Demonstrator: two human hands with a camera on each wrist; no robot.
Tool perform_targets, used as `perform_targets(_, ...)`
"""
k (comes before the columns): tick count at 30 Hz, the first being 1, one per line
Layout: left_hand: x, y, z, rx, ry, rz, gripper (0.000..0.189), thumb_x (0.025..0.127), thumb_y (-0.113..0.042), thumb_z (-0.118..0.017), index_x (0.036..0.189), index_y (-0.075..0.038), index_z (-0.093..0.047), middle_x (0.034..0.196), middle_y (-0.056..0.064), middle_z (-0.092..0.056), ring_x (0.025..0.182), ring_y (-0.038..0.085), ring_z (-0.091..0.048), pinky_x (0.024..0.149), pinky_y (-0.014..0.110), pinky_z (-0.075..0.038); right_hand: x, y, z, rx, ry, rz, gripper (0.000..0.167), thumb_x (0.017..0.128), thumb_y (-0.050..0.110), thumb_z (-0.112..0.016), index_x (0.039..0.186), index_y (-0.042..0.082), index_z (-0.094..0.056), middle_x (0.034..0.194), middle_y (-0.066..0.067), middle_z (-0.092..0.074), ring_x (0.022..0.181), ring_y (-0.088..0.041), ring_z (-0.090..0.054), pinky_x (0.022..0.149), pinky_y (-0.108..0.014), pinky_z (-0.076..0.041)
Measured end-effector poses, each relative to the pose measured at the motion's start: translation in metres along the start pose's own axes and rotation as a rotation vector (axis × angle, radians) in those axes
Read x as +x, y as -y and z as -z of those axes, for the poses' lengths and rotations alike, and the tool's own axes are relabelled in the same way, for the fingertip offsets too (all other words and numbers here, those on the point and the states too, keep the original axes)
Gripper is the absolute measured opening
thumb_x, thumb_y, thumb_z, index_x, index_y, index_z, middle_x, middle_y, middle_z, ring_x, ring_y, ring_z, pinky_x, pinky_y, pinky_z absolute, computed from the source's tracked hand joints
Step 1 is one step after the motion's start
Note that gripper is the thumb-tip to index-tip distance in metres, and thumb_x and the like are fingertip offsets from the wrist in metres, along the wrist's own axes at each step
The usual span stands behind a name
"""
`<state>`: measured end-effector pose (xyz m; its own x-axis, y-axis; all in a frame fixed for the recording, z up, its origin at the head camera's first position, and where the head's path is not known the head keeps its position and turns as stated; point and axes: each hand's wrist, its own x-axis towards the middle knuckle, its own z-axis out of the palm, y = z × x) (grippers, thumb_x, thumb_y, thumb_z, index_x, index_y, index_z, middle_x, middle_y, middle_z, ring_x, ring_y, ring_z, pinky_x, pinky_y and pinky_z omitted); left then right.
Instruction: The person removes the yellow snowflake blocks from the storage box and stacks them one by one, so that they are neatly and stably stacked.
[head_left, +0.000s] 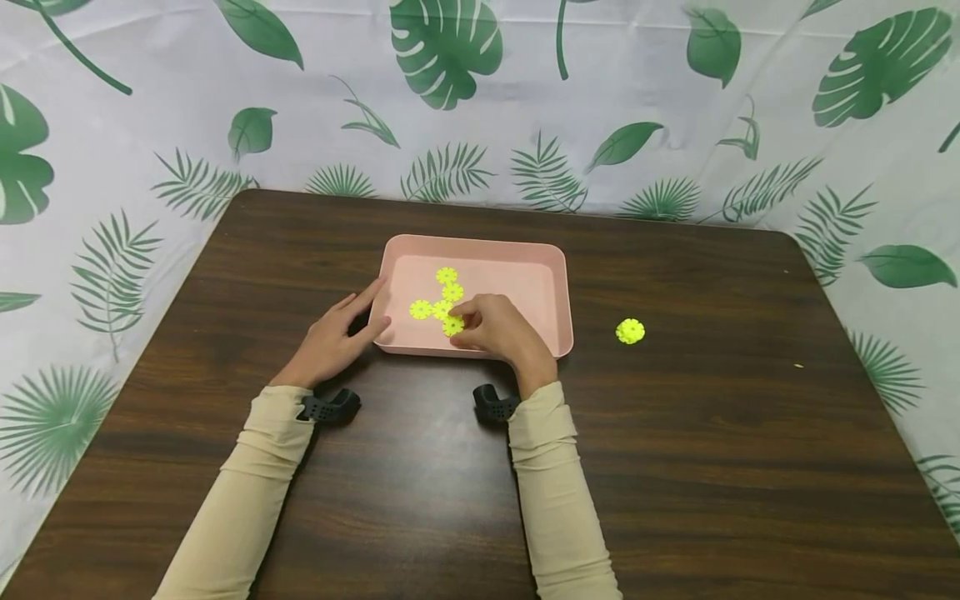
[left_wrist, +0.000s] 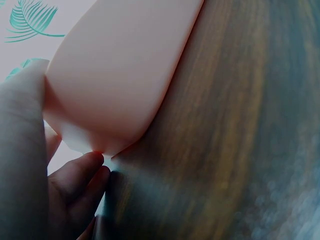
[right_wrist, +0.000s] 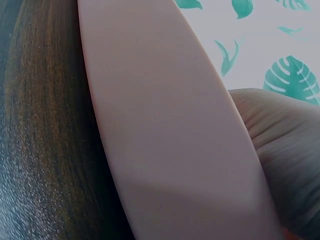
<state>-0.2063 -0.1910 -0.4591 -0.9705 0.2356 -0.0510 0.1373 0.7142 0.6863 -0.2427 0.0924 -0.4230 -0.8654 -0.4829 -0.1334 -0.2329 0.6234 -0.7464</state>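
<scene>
Inside the pink tray (head_left: 517, 283) several bright yellow flower-shaped discs (head_left: 421, 310) with notched edges lie joined or touching in a branching pattern. My right hand (head_left: 495, 329) reaches over the tray's front rim, thumb and index finger pinching the nearest yellow disc (head_left: 453, 327) of the group. In the right wrist view the tray's outer wall (right_wrist: 155, 115) hides those fingertips. My left hand (head_left: 330, 340) holds the tray's left end, its thumb over the rim at the front corner. The left wrist view has its fingers (left_wrist: 82, 172) against the tray's outside.
A small pile of yellow flower discs (head_left: 630, 331) lies on the dark wood table (head_left: 712, 433) to the right of the tray. A tiny pale speck (head_left: 798, 365) is farther right. Behind the table hangs a white cloth (head_left: 525, 100) with green leaf prints.
</scene>
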Motion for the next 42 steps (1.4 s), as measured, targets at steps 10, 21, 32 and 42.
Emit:
perform_targets(10, 0.000, 0.000, -0.002, 0.001, 0.003, 0.013, 0.072, 0.103, -0.061, -0.050, 0.164, -0.048, -0.016, 0.168, 0.007, -0.030, 0.155, 0.042, -0.020, 0.114, 0.076, -0.021, -0.002, -0.005, 0.004, -0.016, -0.035, 0.053, 0.036, 0.087, 0.012, -0.084, 0.120, 0.001, -0.074, 0.096, -0.009, -0.067, 0.088, -0.023, -0.062, 0.085, -0.036, -0.055)
perform_targets(21, 0.000, -0.001, 0.001, -0.010, 0.010, 0.018, 0.072, 0.103, -0.060, -0.050, 0.165, -0.045, -0.015, 0.168, 0.008, -0.029, 0.156, 0.042, -0.018, 0.114, 0.077, -0.020, -0.032, -0.020, 0.049, 0.019, -0.275, 0.055, 0.032, 0.086, 0.011, -0.086, 0.114, -0.001, -0.075, 0.097, -0.014, -0.067, 0.087, -0.029, -0.061, 0.078, -0.038, -0.051)
perform_targets(32, 0.001, -0.001, 0.001, -0.002, 0.007, 0.026, 0.073, 0.102, -0.062, -0.050, 0.164, -0.047, -0.015, 0.168, 0.008, -0.029, 0.156, 0.042, -0.019, 0.113, 0.078, -0.020, -0.086, -0.060, 0.088, 0.094, -0.564, -0.098, 0.036, 0.090, 0.016, -0.083, 0.120, -0.001, -0.073, 0.097, -0.016, -0.062, 0.085, -0.020, -0.054, 0.071, -0.021, -0.043)
perform_targets(42, 0.000, -0.002, 0.001, -0.008, 0.006, 0.024, 0.072, 0.103, -0.060, -0.051, 0.165, -0.045, -0.017, 0.168, 0.008, -0.029, 0.156, 0.041, -0.019, 0.114, 0.077, -0.020, -0.127, -0.107, 0.098, 0.169, -0.715, -0.313, 0.041, 0.090, 0.024, -0.083, 0.121, -0.001, -0.074, 0.095, -0.002, -0.061, 0.082, -0.010, -0.053, 0.065, -0.016, -0.044)
